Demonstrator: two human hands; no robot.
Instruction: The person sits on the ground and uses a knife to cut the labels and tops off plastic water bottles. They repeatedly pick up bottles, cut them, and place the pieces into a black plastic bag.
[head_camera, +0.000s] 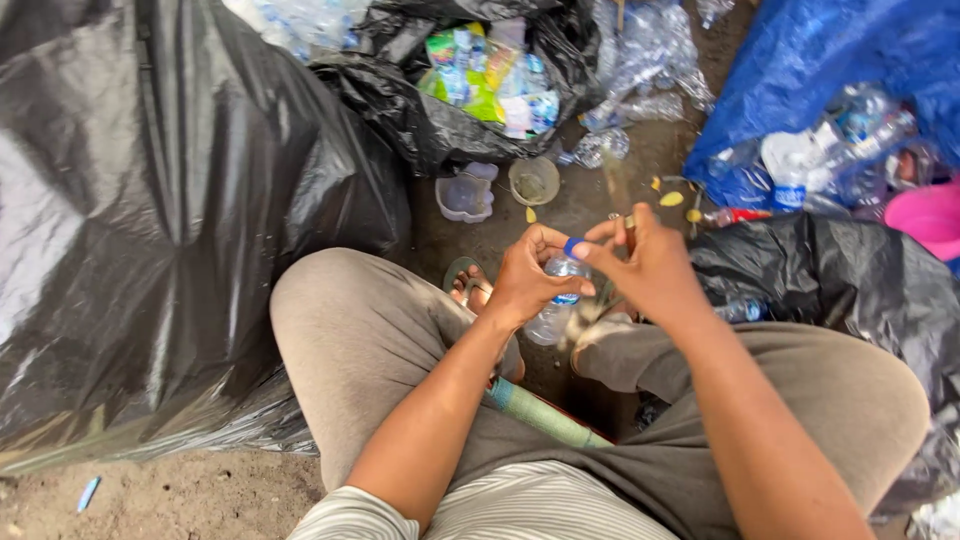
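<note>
I sit with my knees apart over a dirt floor. My left hand (525, 278) grips a small clear plastic bottle (553, 312) by its upper body. My right hand (648, 268) pinches the bottle's blue cap (574, 246) between thumb and fingers at the neck. It also holds a thin stick-like tool (618, 195) that points up and away and looks blurred. The bottle hangs between my legs, tilted, with its base toward me.
A large black plastic sack (150, 220) fills the left. An open black bag (470, 90) of bottles and wrappers lies ahead, with two clear cups (495, 188) before it. A blue bag (820, 90) of bottles, a pink basin (930, 218) and another black bag (840, 280) are at the right.
</note>
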